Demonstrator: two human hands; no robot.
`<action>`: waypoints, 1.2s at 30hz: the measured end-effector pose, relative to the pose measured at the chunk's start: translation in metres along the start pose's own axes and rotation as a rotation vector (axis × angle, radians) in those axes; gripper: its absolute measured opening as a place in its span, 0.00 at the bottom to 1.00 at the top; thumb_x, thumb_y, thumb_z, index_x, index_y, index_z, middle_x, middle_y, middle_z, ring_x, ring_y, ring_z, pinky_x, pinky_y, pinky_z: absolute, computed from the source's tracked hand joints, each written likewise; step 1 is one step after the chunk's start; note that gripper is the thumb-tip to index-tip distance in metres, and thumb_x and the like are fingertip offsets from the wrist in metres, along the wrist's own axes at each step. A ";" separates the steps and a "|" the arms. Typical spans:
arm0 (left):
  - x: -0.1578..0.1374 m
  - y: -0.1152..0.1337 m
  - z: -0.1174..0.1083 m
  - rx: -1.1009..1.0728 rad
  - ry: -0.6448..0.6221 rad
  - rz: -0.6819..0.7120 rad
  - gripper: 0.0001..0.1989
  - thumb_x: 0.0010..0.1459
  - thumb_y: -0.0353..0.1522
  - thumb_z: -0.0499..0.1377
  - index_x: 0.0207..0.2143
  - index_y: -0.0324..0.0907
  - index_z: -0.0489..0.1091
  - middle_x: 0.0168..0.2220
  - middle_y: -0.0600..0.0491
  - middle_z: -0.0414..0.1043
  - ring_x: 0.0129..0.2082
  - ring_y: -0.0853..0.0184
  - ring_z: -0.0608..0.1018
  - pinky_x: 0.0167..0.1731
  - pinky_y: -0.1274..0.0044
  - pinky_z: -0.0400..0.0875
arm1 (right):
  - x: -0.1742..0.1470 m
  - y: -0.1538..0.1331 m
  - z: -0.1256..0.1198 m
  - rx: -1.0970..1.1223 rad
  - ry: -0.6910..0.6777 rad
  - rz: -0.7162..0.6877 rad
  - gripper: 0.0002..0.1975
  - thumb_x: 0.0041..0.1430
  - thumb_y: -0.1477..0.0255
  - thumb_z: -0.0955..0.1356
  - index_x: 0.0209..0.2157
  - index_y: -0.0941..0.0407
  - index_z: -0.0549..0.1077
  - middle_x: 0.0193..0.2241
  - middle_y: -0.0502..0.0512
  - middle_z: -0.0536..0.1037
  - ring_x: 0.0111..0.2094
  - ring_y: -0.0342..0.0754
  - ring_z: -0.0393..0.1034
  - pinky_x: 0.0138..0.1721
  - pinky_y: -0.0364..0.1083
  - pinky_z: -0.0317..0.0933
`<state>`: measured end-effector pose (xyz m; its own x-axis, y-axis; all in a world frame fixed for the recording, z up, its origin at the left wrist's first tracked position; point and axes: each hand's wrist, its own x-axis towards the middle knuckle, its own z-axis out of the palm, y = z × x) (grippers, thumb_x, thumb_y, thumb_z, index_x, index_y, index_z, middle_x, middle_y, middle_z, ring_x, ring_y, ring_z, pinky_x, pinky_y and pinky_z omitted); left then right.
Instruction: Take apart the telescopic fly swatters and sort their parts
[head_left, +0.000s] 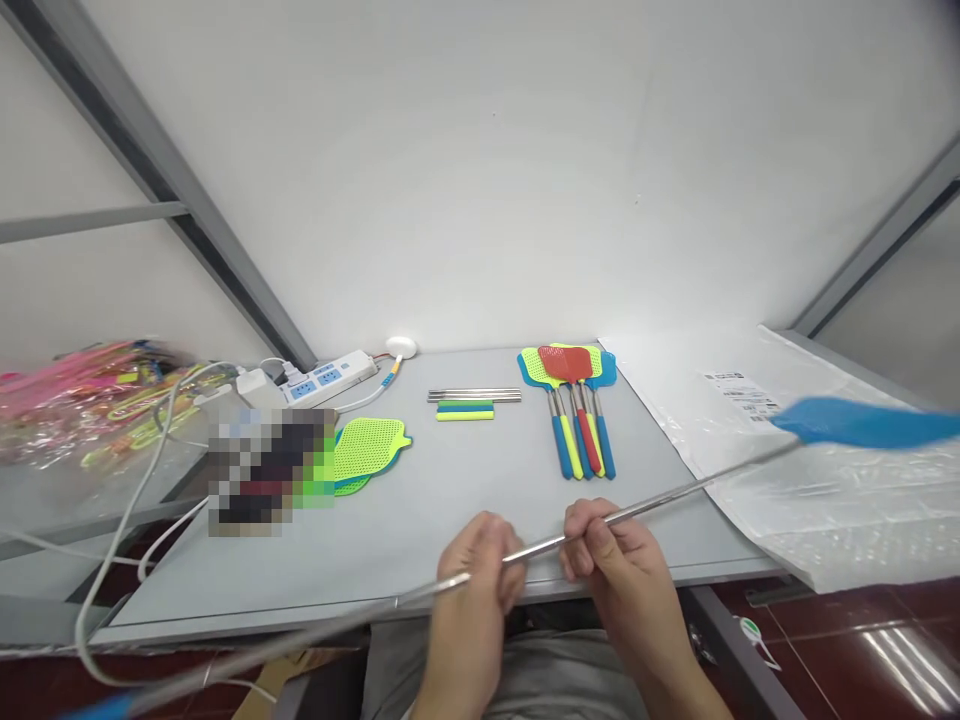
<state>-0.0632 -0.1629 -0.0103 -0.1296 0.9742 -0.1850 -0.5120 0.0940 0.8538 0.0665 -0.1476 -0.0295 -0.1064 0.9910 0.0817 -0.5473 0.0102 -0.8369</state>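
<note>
A telescopic fly swatter (537, 549) is drawn out long, its metal rod slanting across the front of the table. My left hand (469, 595) is closed around the rod near the middle. To its right, my right hand (622, 575) grips the same rod in its fingers. The blue swatter head (855, 422) hangs over the white packaging at right, slightly blurred. At the lower left corner, the blue handle end (105, 708) is smeared and partly cut off. Behind my hands lie several finished-looking swatters (581, 410) with blue, yellow and red handles.
Metal rods (474, 395) and coloured handle tubes (465, 410) lie mid-table. Green and blue swatter heads (367, 448) sit left, beside a pixelated object (262, 475). A power strip (330, 378), cables and bagged items (97, 400) are farther left; bubble wrap (840, 520) covers the right.
</note>
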 end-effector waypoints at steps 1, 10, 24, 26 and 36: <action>0.002 0.008 -0.005 -0.069 0.045 0.019 0.24 0.59 0.44 0.61 0.21 0.42 0.52 0.17 0.63 0.47 0.18 0.77 0.50 0.19 0.82 0.48 | 0.002 -0.003 -0.003 0.000 0.037 -0.015 0.12 0.64 0.63 0.67 0.32 0.55 0.76 0.20 0.47 0.64 0.23 0.39 0.59 0.27 0.42 0.54; 0.006 0.048 -0.032 -0.194 0.155 0.121 0.27 0.57 0.43 0.63 0.19 0.41 0.50 0.16 0.63 0.47 0.13 0.79 0.50 0.17 0.82 0.55 | 0.007 -0.028 -0.019 0.062 0.206 -0.111 0.10 0.60 0.64 0.70 0.30 0.56 0.76 0.22 0.47 0.63 0.23 0.38 0.59 0.25 0.40 0.59; 0.011 0.087 -0.060 -0.120 0.261 0.359 0.33 0.61 0.55 0.51 0.16 0.41 0.47 0.11 0.62 0.48 0.08 0.77 0.53 0.16 0.79 0.56 | 0.016 -0.043 -0.038 0.221 0.403 -0.160 0.09 0.61 0.67 0.70 0.30 0.58 0.74 0.22 0.46 0.60 0.23 0.38 0.54 0.21 0.38 0.57; 0.010 0.081 -0.058 -0.125 0.247 0.327 0.33 0.60 0.56 0.50 0.16 0.41 0.49 0.11 0.62 0.49 0.09 0.77 0.53 0.16 0.79 0.55 | 0.018 -0.044 -0.038 0.260 0.444 -0.175 0.09 0.61 0.67 0.70 0.31 0.58 0.73 0.21 0.45 0.58 0.23 0.38 0.54 0.21 0.38 0.57; -0.004 0.068 -0.051 -0.226 0.235 0.423 0.31 0.60 0.56 0.50 0.18 0.41 0.50 0.13 0.62 0.50 0.12 0.76 0.52 0.18 0.78 0.55 | 0.023 -0.057 -0.054 0.381 0.536 -0.350 0.10 0.65 0.66 0.66 0.31 0.57 0.69 0.20 0.42 0.52 0.20 0.39 0.47 0.19 0.38 0.53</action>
<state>-0.1409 -0.1706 0.0232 -0.5379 0.8426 0.0265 -0.5407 -0.3690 0.7560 0.1398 -0.1182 -0.0093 0.4932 0.8686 -0.0478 -0.7350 0.3867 -0.5571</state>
